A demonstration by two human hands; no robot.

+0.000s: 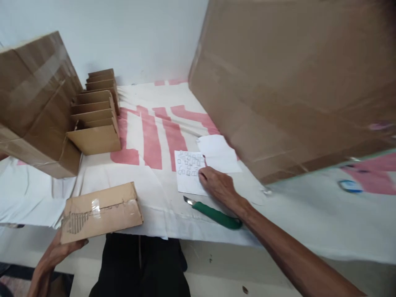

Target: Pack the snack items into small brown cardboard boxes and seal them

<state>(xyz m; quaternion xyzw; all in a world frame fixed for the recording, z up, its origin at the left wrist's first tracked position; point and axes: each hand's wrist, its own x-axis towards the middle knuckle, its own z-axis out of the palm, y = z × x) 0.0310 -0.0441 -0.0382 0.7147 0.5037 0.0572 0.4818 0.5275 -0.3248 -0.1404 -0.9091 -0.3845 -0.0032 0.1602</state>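
Observation:
My left hand [57,249] grips the lower left end of a small cardboard box [103,212]. That box is tilted at the table's front edge, with clear tape and hatched pen marks on its face. My right hand [216,183] is closed and rests on a white sheet of paper [187,181] covered with small hand-drawn squares. A thin, dark-ended stick that looks like a pen [204,160] pokes up from its fingers, mostly hidden by them. Just below the right hand lies a green-handled utility knife [216,215], its blade pointing left.
Behind the paper sits a second, folded white sheet [218,152]. A large cardboard box [293,82] towers on the right. Another tall box [37,90] stands at left beside several upright cardboard pieces [95,138]. A roll of tape [350,186] lies far right on the cloth-covered table [148,194].

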